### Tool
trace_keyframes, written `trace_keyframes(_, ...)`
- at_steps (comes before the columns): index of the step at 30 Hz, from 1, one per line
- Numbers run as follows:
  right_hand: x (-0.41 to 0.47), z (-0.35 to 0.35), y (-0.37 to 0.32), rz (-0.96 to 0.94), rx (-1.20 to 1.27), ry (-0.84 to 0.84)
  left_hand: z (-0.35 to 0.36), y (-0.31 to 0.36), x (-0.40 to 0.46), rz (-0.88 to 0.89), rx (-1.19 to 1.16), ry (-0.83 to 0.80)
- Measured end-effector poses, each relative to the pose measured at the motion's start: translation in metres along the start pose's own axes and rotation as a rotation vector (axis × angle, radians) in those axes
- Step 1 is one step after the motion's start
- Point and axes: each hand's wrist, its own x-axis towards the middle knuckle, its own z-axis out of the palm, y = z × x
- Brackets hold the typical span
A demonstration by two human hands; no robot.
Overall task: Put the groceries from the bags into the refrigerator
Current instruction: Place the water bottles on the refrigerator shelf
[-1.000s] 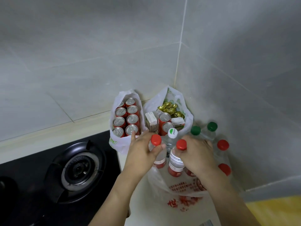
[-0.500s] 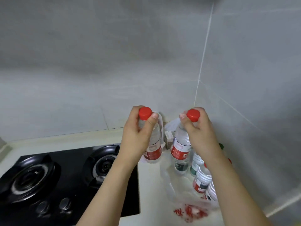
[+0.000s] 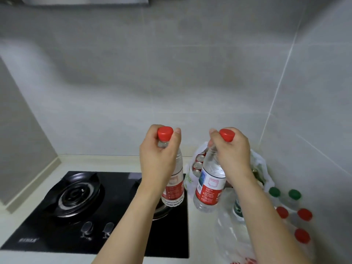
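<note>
My left hand (image 3: pixel 158 159) and right hand (image 3: pixel 231 155) each pinch a bottle's neck mid-frame, left bottle (image 3: pixel 173 183) over the stove (image 3: pixel 76 197), right bottle (image 3: pixel 209 185) above the bag (image 3: pixel 232 235) at lower right.

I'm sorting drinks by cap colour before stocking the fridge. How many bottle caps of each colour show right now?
Red caps: 5, one in the left hand, one in the right hand, three in the bag
Green caps: 2
Total: 7
</note>
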Motion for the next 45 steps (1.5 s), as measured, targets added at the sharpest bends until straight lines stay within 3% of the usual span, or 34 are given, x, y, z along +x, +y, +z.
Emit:
trace_keyframes(13, 0.009, 0.072, -0.017, -0.107, 0.068, -0.295, -0.043, -0.004, 0.016, -0.043, 0.152, 0.184)
trace_keyframes(24, -0.015, 0.134, -0.031, -0.166, 0.202, -0.618, -0.098, 0.006, 0.001, -0.039, 0.38, 0.494)
trace_keyframes(32, -0.069, 0.169, -0.065, -0.216, 0.293, -0.804, -0.159, 0.026, -0.034, -0.021, 0.5, 0.626)
trace_keyframes(45, -0.238, 0.211, -0.144, -0.227, 0.469, -1.112, -0.303, 0.09, -0.144, -0.003, 0.694, 0.913)
